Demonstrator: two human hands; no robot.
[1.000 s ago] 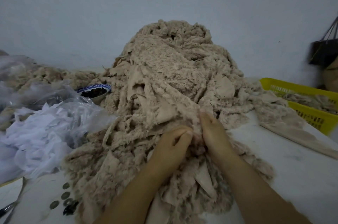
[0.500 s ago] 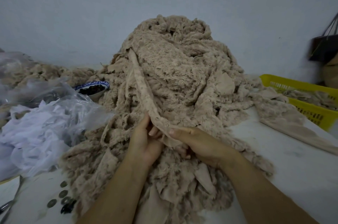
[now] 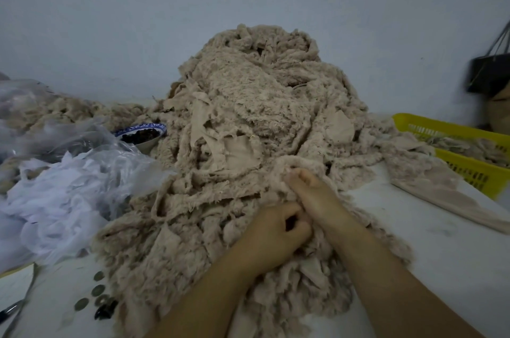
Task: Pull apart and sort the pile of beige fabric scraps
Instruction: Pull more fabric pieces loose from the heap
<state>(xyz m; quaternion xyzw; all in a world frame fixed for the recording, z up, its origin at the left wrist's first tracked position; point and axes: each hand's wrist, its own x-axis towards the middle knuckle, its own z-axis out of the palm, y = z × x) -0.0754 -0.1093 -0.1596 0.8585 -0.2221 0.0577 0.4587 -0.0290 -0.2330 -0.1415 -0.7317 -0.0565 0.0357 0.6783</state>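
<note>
The pile of scraps (image 3: 262,122) sits in the middle of the white table (image 3: 441,255), heaped high against the wall (image 3: 110,20) and spreading forward to the near edge. Both hands lie on its lower front slope, side by side and touching. The left hand (image 3: 276,233) is curled into a loose fist, its fingers bunched round some of the fuzzy beige cloth. The right hand (image 3: 317,197) reaches a little further in, palm down, its fingertips (image 3: 298,175) bent under a fluffy fold; whether it pinches a piece there cannot be told.

To the left, a clear plastic bag (image 3: 82,172) of white cloth presses against the heap, and behind it a blue-and-white bowl (image 3: 140,133) of dark bits is half tucked under the scraps. A few round coins (image 3: 96,290) lie near the front left corner. On the right, a long beige strip (image 3: 455,199) trails over the table, just before a yellow basket (image 3: 455,130) that holds more scraps. A black bag (image 3: 488,72) hangs by the wall beyond it.

Both forearms come in from the bottom edge, bare, and meet at the hands.
</note>
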